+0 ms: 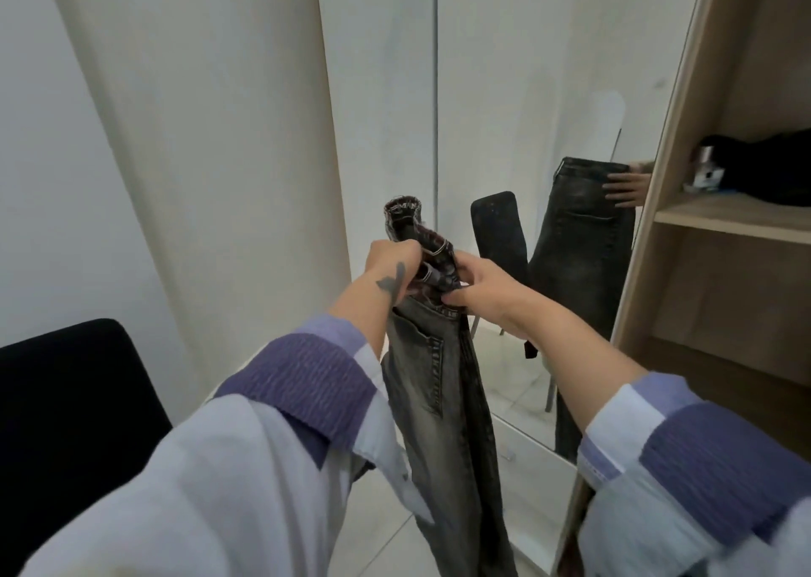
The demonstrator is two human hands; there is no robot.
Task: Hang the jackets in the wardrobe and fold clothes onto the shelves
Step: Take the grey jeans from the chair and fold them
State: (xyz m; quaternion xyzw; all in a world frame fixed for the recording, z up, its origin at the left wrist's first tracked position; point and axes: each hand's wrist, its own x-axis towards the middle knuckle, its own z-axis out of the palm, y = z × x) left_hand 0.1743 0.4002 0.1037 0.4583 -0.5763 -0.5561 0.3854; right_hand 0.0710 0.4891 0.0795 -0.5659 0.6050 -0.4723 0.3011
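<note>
You're mid-fold on the grey jeans (439, 379) — your left hand (392, 265) is curled tight round the bunched waistband, your right hand (476, 289) pinches the same band just beside it, and the legs hang straight down in front of the mirror door (526, 93). Next, I'd judge, you need to double them over — then carry them right to the wardrobe shelf (728, 216), where a dark garment (763, 168) already lies.

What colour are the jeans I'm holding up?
Faded dark grey-black denim jeans, seen in the head view.
</note>
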